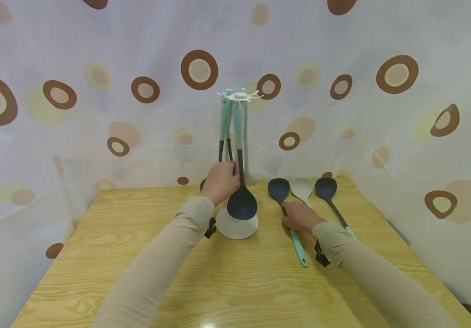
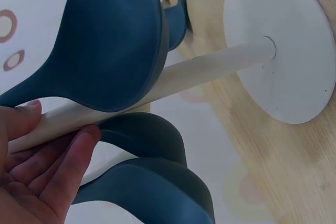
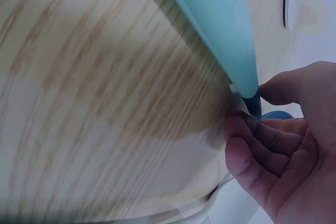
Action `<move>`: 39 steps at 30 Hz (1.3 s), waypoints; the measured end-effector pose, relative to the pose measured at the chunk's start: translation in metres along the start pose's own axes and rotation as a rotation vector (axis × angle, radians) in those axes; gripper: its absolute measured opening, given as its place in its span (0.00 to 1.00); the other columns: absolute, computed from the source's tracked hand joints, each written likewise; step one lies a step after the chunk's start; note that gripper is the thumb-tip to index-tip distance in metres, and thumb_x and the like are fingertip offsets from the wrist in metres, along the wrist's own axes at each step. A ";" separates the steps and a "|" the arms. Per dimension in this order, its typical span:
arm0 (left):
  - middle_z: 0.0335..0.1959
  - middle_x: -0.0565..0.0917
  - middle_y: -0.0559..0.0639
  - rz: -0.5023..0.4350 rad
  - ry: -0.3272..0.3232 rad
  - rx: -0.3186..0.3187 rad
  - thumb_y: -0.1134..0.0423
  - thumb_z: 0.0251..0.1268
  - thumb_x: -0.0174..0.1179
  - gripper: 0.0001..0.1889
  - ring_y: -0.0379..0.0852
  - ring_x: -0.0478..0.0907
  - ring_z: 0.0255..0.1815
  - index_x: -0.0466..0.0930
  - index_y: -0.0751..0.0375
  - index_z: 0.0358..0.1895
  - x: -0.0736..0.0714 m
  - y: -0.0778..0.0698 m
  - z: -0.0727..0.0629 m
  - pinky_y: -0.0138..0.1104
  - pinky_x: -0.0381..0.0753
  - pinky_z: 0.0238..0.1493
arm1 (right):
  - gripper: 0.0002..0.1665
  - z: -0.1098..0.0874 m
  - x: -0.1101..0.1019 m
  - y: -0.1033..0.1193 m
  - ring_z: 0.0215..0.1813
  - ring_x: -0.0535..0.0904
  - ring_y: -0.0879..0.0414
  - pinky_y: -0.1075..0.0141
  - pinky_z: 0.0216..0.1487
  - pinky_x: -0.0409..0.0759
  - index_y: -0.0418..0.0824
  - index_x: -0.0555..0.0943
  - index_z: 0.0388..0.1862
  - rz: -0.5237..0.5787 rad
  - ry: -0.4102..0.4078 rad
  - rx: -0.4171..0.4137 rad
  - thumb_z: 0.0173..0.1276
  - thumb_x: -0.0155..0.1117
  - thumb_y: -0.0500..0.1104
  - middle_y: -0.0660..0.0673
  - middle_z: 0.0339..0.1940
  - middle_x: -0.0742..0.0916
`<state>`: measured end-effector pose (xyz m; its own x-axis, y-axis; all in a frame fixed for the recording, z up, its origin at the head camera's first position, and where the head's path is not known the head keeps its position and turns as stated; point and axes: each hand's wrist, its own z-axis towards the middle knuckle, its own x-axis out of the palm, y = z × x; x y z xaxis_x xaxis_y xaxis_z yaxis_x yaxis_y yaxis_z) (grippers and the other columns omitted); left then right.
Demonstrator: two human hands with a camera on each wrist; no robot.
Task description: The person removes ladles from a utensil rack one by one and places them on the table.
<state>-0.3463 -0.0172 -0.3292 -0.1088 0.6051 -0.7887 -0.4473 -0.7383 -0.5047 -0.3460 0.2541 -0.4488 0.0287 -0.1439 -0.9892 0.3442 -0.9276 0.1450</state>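
A white utensil stand (image 1: 237,231) with a round base and hooked top stands upright, several mint-handled dark utensils hanging from it. My left hand (image 1: 220,181) grips its white pole (image 2: 215,69) with curled fingers, among the hanging heads. A dark ladle (image 1: 242,205) hangs in front of the pole. To the right, my right hand (image 1: 302,216) pinches the dark neck of a spoon (image 1: 279,189), just above its mint handle (image 3: 226,30). The handle slants toward the near side of the table.
Right of the held spoon lie a white spoon (image 1: 301,187) and another dark spoon (image 1: 326,187) with a mint handle. Everything is on a wooden table (image 1: 137,218). A patterned sheet (image 1: 157,118) hangs behind and along both sides.
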 end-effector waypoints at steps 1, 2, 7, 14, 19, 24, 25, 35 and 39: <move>0.17 0.77 0.52 0.001 0.003 0.002 0.61 0.76 0.53 0.15 0.46 0.72 0.19 0.76 0.58 0.25 -0.001 0.000 0.000 0.36 0.70 0.25 | 0.13 0.000 -0.001 0.000 0.28 0.75 0.53 0.58 0.34 0.74 0.34 0.81 0.47 0.000 0.001 0.004 0.65 0.59 0.37 0.44 0.28 0.83; 0.17 0.76 0.52 0.000 0.007 0.003 0.61 0.76 0.53 0.16 0.46 0.71 0.19 0.75 0.58 0.25 -0.002 0.000 0.001 0.36 0.70 0.25 | 0.12 0.000 -0.001 0.001 0.28 0.75 0.53 0.58 0.34 0.74 0.34 0.81 0.47 0.002 0.002 0.005 0.66 0.59 0.37 0.44 0.28 0.83; 0.14 0.67 0.49 0.000 0.011 -0.002 0.66 0.73 0.49 0.17 0.45 0.63 0.17 0.68 0.56 0.20 -0.008 0.002 0.003 0.36 0.67 0.24 | 0.12 0.000 -0.006 0.005 0.28 0.75 0.52 0.58 0.34 0.74 0.33 0.81 0.46 -0.003 -0.005 0.004 0.66 0.60 0.38 0.44 0.27 0.82; 0.15 0.73 0.50 -0.058 0.060 -0.036 0.70 0.66 0.50 0.14 0.46 0.68 0.16 0.71 0.57 0.20 -0.015 0.008 0.003 0.35 0.68 0.21 | 0.12 -0.003 -0.010 0.006 0.26 0.75 0.53 0.59 0.33 0.74 0.33 0.81 0.46 0.001 -0.004 0.004 0.67 0.59 0.38 0.45 0.26 0.81; 0.19 0.81 0.51 -0.086 0.077 -0.049 0.71 0.62 0.53 0.13 0.46 0.72 0.15 0.74 0.57 0.20 -0.018 0.013 0.002 0.34 0.68 0.19 | 0.11 -0.002 -0.007 0.004 0.26 0.75 0.53 0.59 0.33 0.74 0.34 0.81 0.44 -0.007 0.001 0.014 0.67 0.60 0.39 0.45 0.25 0.81; 0.20 0.81 0.51 -0.130 0.073 -0.058 0.69 0.62 0.60 0.10 0.46 0.69 0.17 0.78 0.57 0.22 -0.022 0.016 0.001 0.34 0.68 0.20 | 0.14 -0.002 -0.004 0.003 0.27 0.75 0.53 0.58 0.34 0.75 0.33 0.81 0.47 -0.010 0.001 0.023 0.67 0.59 0.39 0.45 0.26 0.82; 0.20 0.81 0.52 -0.136 0.077 -0.058 0.67 0.63 0.61 0.10 0.46 0.70 0.18 0.79 0.58 0.23 -0.023 0.016 0.000 0.34 0.69 0.21 | 0.14 -0.002 -0.004 0.003 0.27 0.76 0.53 0.58 0.34 0.75 0.33 0.81 0.48 -0.009 0.001 0.026 0.68 0.59 0.39 0.44 0.27 0.82; 0.31 0.87 0.50 -0.117 0.112 -0.009 0.63 0.68 0.63 0.05 0.47 0.77 0.27 0.87 0.59 0.36 -0.028 0.021 -0.001 0.36 0.76 0.29 | 0.21 -0.006 -0.005 -0.001 0.33 0.81 0.51 0.55 0.39 0.79 0.29 0.79 0.56 -0.027 0.010 0.022 0.69 0.58 0.41 0.39 0.37 0.87; 0.32 0.86 0.52 -0.175 0.135 -0.012 0.61 0.70 0.63 0.06 0.49 0.80 0.30 0.85 0.59 0.36 -0.026 0.026 -0.003 0.36 0.78 0.32 | 0.26 -0.011 -0.013 0.002 0.35 0.83 0.50 0.53 0.41 0.82 0.28 0.77 0.62 -0.045 -0.023 0.024 0.70 0.59 0.42 0.36 0.43 0.88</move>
<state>-0.3528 -0.0531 -0.3223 0.0895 0.6797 -0.7280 -0.4386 -0.6293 -0.6415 -0.3356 0.2577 -0.4358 -0.0080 -0.1091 -0.9940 0.3223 -0.9413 0.1007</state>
